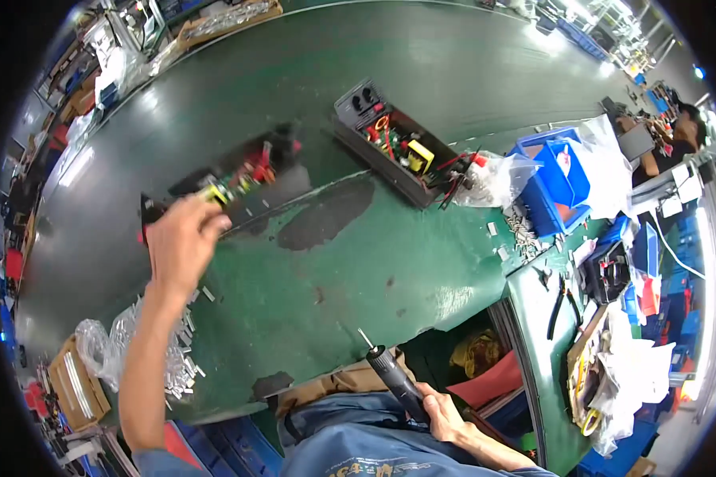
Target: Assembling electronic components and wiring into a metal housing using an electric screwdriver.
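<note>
My left hand reaches over the far left of the green bench, beside the near end of a black open housing. Its thumb and fingers are slightly apart and seem to hold nothing. Motion smears that housing; a yellow part, a red part and green circuitry show inside. Low in front of my body, my right hand is closed round a black electric screwdriver, its thin bit pointing up and left. A second open black housing lies at the centre back, with a yellow transformer, red wires and leads at its right end.
Blue bins with plastic bags stand at the right, small metal pieces scattered beside them. Pliers lie on the right side surface. More metal pieces and clear bags lie near left. A co-worker is at far right.
</note>
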Demonstrator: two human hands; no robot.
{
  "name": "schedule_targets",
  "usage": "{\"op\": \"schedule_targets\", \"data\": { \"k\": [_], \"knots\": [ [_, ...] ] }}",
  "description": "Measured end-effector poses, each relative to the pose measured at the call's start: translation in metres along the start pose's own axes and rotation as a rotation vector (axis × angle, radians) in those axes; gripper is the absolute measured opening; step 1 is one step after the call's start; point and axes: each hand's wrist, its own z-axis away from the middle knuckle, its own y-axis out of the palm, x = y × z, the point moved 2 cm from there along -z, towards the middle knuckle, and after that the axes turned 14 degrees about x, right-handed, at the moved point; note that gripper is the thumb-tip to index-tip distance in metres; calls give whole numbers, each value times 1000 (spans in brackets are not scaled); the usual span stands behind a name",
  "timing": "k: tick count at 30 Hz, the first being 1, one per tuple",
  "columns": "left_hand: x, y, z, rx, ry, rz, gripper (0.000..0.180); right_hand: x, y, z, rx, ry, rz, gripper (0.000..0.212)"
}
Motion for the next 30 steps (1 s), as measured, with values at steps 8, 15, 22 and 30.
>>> {"op": "schedule_targets", "data": {
  "k": [8,15,22,30],
  "knots": [
    [19,63,-107,216,-239,87,23,11,1,2,-54,-21,14,82],
    [-118,100,-146,-2,500,184,19,16,-1,3,-119,-34,-30,86],
    [-101,91,-147,182,850,-29,16,19,-14,8,-304,-121,-5,97],
    [-13,28,-42,110,882,-160,10,46,-56,-3,-461,-123,-255,83]
  ]
}}
